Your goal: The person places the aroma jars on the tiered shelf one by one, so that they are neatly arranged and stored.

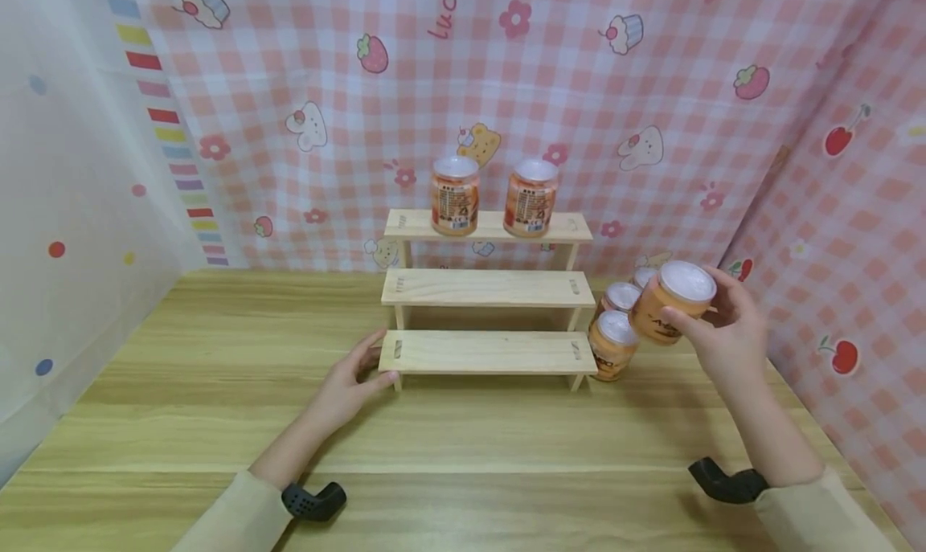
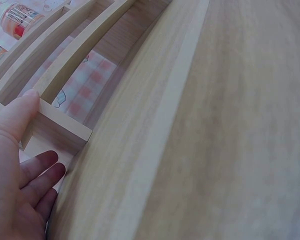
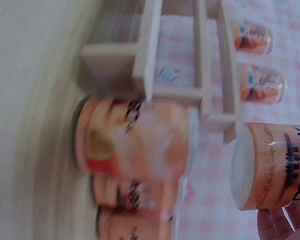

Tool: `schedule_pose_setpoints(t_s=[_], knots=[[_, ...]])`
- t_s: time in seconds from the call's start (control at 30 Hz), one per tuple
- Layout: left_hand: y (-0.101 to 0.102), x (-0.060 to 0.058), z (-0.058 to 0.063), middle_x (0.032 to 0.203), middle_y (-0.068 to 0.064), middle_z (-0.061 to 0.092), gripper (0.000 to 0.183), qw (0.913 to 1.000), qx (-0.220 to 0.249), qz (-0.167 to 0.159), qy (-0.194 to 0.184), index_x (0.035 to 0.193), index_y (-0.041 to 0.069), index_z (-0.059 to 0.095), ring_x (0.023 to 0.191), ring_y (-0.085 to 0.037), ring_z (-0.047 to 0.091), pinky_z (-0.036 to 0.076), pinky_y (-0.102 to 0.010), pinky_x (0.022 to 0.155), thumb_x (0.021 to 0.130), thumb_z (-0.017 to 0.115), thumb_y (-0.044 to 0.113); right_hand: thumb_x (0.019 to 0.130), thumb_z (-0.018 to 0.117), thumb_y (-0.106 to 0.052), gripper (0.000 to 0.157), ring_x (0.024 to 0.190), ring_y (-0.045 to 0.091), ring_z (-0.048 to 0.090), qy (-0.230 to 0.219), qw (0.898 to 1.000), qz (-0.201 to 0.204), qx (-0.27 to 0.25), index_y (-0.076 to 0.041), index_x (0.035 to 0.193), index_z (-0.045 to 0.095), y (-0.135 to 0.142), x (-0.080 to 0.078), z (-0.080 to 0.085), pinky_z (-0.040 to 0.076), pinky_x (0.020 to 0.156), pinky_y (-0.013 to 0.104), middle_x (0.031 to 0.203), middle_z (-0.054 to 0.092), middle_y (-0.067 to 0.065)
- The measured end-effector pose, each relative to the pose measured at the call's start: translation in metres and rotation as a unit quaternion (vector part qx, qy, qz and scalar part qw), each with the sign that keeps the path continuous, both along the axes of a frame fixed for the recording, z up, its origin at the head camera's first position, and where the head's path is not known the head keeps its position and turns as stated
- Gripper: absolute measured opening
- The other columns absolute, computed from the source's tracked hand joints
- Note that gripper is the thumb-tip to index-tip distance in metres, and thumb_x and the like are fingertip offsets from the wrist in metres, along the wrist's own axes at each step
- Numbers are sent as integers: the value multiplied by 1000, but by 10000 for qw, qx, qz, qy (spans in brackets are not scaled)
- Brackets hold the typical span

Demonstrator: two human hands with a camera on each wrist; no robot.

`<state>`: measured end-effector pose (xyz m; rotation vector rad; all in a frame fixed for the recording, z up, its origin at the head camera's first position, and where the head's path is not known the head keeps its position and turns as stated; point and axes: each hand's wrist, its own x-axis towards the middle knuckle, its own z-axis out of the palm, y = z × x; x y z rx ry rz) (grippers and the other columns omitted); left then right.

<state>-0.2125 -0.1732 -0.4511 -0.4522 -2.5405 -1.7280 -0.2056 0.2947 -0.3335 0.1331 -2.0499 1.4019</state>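
Note:
A three-step wooden rack [image 1: 488, 351] stands on the table. At the left end of its lowest step, my left hand [image 1: 352, 377] has the thumb on the front corner and fingers round the side. The thumb [image 2: 22, 112] lies against that corner in the left wrist view, the lower fingers spread beside the leg. My right hand [image 1: 734, 339] grips an orange-labelled jar [image 1: 669, 307] with a pale lid, raised and tilted right of the rack. Below it, several similar jars [image 1: 612, 351] stand close together. Two more, a left jar [image 1: 455, 198] and a right jar [image 1: 531, 200], stand on the top step.
A wood-grain table [image 1: 463, 464] carries everything. Behind it hangs a pink checked cloth [image 1: 463, 86], with another patterned cloth [image 1: 861, 239] along the right side and a white dotted sheet [image 1: 79, 190] on the left.

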Motion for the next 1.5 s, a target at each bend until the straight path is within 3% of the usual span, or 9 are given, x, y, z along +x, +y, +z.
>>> schedule_pose_setpoints(t_s=[0.13,0.4,0.87,1.1,1.3,1.4,1.5], knots=[[1,1,0,128,-20,57,73,10000,1,-16,0,149,7,31,121,-33,51,33,-54,103,89,70,25,72,77,12,60,97,13,58,282,9991,306,-80,-3,127,58,-16,2,6,47,76,17,109,64,-2],[10,20,35,127,-28,54,69,10000,-31,-56,-46,147,-3,29,121,-41,49,31,-56,104,91,67,10,74,78,7,59,98,15,57,312,9975,626,-112,-5,129,57,-51,3,21,46,78,19,110,63,0],[10,19,32,128,-28,54,69,10000,-38,-43,-53,148,-1,29,121,-41,49,32,-56,104,91,67,10,73,81,2,65,100,18,57,493,9894,1295,-439,-2,132,54,-110,-7,33,47,82,25,116,61,8],[10,19,34,127,-27,54,69,10000,-81,-31,-30,148,0,30,121,-40,49,32,-55,103,91,67,11,72,83,-2,66,97,16,55,484,9883,1375,-458,-4,131,54,-137,-16,34,45,82,27,112,61,6],[9,19,34,127,-28,54,68,10000,-76,-50,-32,148,-1,29,121,-41,49,33,-56,103,91,66,10,72,81,3,63,94,15,55,612,9875,1417,-308,4,129,54,-166,-9,50,46,79,28,111,61,17],[9,18,31,127,-28,54,69,9999,-84,-65,-18,148,-2,28,121,-41,49,33,-57,103,91,66,10,72,80,6,63,94,14,55,671,9875,1402,-269,9,128,52,-178,-7,56,47,78,28,109,60,21],[7,12,20,128,-28,54,71,10000,-67,-27,-19,148,0,28,121,-41,48,32,-57,103,91,67,12,71,82,2,66,94,15,55,650,9865,1458,-356,6,130,52,-184,-20,50,47,78,30,109,60,19]])
